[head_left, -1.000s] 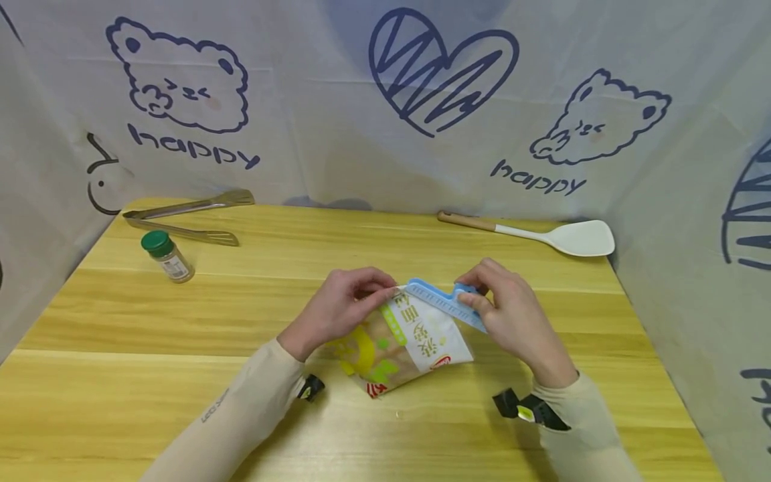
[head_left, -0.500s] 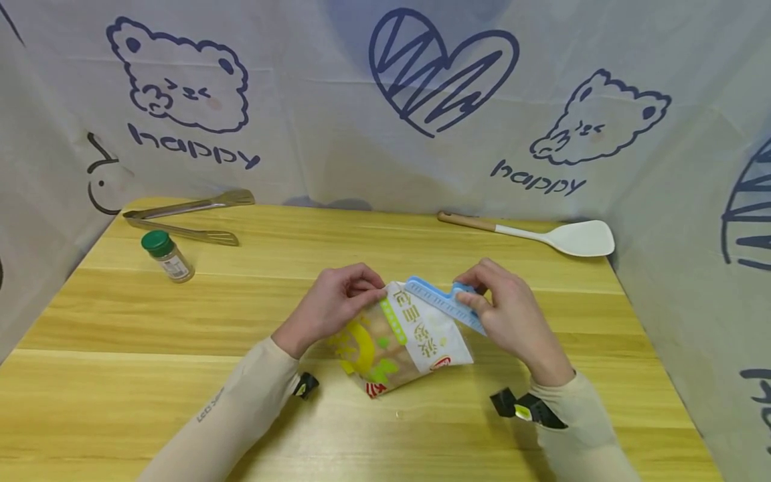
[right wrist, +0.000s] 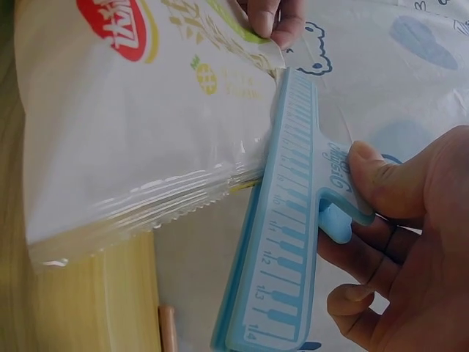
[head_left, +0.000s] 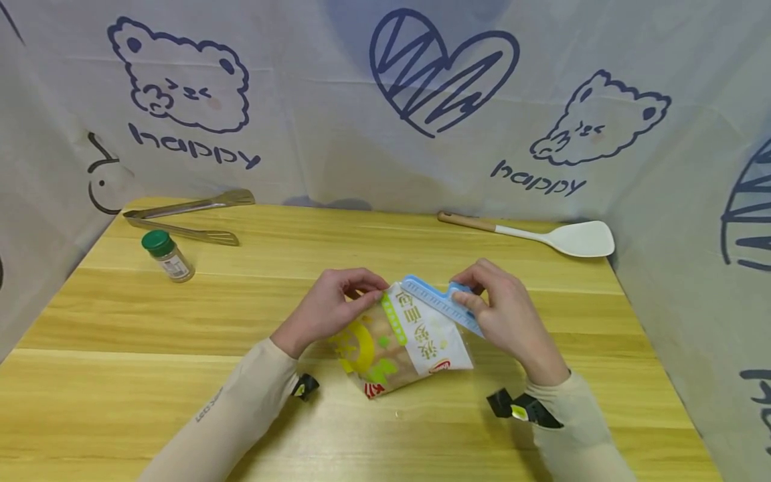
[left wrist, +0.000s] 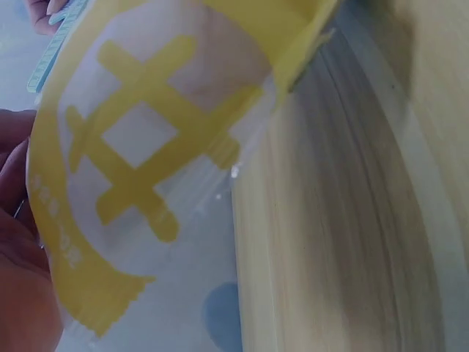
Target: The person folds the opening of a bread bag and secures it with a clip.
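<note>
A printed plastic bread bag (head_left: 391,341), yellow and white, is held tilted over the middle of the table. My left hand (head_left: 337,301) pinches its upper left edge; in the left wrist view, the bag (left wrist: 139,139) hides part of that hand (left wrist: 22,242). My right hand (head_left: 508,318) pinches the handle of a light blue clip (head_left: 430,298) between thumb and fingers. Piano keys and numbers mark the clip (right wrist: 286,242) in the right wrist view. Its long bar lies along the bag's upper right edge; how far the film sits between its two plates is hidden.
Metal tongs (head_left: 187,214) lie spread at the back left of the wooden table (head_left: 241,308). Beside them stands a green-lidded seasoning jar (head_left: 168,256). A white spatula (head_left: 578,239) with a wooden handle lies along the back right, before a printed cloth wall (head_left: 337,134).
My left hand has drawn back slightly to the left from the clip's tip. The right hand has brought the clip a little to the left along the bag's edge.
</note>
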Available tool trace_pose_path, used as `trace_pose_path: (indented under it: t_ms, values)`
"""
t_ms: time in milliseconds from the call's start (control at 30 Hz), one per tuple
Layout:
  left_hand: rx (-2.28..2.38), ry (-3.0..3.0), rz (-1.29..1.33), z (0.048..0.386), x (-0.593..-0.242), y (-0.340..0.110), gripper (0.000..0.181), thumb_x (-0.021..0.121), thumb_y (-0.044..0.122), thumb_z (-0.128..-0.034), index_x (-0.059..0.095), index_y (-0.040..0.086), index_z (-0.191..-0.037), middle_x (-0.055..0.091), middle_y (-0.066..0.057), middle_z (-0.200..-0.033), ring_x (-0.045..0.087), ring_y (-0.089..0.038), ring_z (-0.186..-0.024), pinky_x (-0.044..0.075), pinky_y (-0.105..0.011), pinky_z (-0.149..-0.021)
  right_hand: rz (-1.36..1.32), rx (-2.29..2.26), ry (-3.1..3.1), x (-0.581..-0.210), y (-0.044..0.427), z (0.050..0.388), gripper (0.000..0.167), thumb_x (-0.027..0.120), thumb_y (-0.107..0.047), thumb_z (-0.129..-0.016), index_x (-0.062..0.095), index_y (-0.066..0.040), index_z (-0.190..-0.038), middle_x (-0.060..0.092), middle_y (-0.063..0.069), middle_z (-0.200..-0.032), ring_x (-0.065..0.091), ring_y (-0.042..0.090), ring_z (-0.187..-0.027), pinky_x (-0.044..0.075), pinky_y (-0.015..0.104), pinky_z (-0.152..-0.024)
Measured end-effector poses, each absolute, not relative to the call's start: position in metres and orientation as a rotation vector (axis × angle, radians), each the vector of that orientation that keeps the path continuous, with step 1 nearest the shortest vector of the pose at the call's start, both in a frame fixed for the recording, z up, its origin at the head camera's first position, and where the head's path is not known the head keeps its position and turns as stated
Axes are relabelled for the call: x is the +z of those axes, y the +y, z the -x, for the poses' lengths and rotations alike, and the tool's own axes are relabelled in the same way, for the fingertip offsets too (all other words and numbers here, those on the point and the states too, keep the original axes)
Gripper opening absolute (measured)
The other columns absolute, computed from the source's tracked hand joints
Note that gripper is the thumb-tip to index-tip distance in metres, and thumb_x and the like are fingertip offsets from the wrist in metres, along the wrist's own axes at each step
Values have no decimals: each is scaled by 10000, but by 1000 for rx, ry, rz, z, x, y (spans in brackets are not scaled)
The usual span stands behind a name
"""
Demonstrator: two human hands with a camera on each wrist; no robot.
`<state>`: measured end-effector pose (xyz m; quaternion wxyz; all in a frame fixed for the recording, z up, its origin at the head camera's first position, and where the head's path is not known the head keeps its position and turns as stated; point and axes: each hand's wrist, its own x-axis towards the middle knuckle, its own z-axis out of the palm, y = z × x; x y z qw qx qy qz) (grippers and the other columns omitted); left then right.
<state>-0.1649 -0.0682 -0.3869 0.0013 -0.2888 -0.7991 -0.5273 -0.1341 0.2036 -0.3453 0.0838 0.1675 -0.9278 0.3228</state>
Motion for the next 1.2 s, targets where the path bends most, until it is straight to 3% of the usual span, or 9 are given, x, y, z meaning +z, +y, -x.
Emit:
trace_pose_path:
  t_ms: [300, 633, 1200]
  values:
    - [-1656, -2503, 910, 165, -389, -66, 75, 701, 31, -911, 721, 49, -981, 720, -8, -924, 678, -99, -815, 553, -269, -724, -498, 1027, -2779, -343, 199, 135, 86, 690, -68, -920, 695, -91, -1003, 586, -9, -898, 503, 191, -783, 407, 361, -685]
    - [-1328, -2477, 982, 162, -392, -67, 81, 704, 65, -918, 751, 108, -968, 723, 41, -912, 616, -23, -717, 527, -221, -647, -486, 1038, -2785, -347, 197, 135, 88, 693, -79, -920, 693, -96, -1006, 578, -19, -890, 514, 184, -779, 421, 355, -677]
    - [-1514, -2545, 1029, 164, -393, -68, 129, 671, 18, -930, 714, 52, -1047, 719, -7, -942, 648, -80, -791, 542, -270, -695, -487, 1074, -2774, -347, 195, 140, 85, 679, -81, -931, 697, -91, -1013, 585, -15, -881, 518, 173, -762, 420, 355, -663]
